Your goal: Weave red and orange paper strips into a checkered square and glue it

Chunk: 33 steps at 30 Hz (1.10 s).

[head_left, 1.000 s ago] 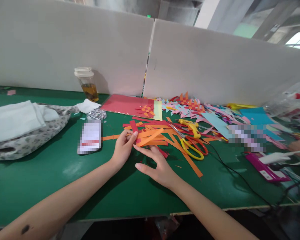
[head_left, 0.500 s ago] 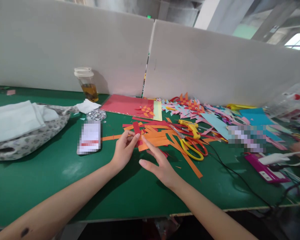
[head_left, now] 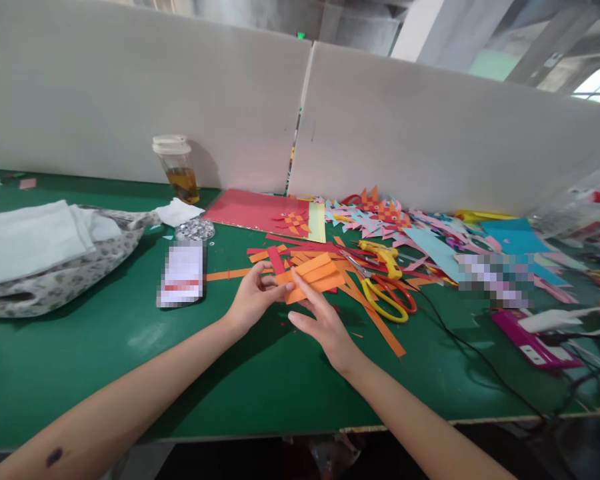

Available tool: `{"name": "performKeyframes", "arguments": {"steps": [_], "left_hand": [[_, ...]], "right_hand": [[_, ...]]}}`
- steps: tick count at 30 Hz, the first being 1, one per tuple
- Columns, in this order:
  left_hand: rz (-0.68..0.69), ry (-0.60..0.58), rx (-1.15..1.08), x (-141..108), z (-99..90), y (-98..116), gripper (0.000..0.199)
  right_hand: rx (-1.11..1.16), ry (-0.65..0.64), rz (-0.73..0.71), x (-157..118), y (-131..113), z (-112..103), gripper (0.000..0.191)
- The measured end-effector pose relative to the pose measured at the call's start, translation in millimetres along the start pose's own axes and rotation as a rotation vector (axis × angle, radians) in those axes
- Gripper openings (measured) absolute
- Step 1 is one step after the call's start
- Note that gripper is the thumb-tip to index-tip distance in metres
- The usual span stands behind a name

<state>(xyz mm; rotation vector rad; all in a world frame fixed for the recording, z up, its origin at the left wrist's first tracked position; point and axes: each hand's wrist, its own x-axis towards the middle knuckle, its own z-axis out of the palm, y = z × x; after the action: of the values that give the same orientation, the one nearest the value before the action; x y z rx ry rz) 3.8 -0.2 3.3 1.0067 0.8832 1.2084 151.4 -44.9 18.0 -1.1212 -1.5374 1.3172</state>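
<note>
Since the earlier frame, the orange strips (head_left: pixel 319 272) have tilted; above the green surface (head_left: pixel 260 393), the left hand's (head_left: pixel 249 300) fingers pinch them, the right hand's (head_left: pixel 333 337) touch unclenched, so weak pressure could let layers slip.

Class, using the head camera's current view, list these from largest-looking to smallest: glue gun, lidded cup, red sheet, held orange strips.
1. Red sheet
2. Lidded cup and held orange strips: too alike to rank
3. Glue gun
</note>
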Motion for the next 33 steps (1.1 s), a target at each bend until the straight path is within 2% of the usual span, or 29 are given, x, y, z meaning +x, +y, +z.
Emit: {"name": "performKeyframes", "arguments": {"steps": [7, 12, 22, 28, 33], "left_hand": [[-0.030, 0.004, -0.013, 3.1, -2.3, -2.5, 0.040], [-0.037, -0.014, -0.029, 3.9, -4.5, -5.8, 0.036], [-0.051, -0.029, -0.021, 2.4, -4.9, -2.5, 0.032], [-0.074, -0.101, 0.004, -1.0, -3.3, -0.9, 0.035], [-0.138, -0.106, -0.026, -0.8, -3.3, -4.5, 0.036]], "right_hand": [[0.098, 0.036, 0.020, 6.3, -1.7, -0.8, 0.056], [0.207, 0.066, 0.031, 9.0, 2.4, 2.1, 0.058], [0.231, 0.042, 0.034, 13.4, -1.0, -2.3, 0.056], [0.171, 0.131, 0.112, 20.6, -15.1, -13.0, 0.033], [0.132, 0.093, 0.120, 19.5, -19.6, -14.0, 0.032]]}}
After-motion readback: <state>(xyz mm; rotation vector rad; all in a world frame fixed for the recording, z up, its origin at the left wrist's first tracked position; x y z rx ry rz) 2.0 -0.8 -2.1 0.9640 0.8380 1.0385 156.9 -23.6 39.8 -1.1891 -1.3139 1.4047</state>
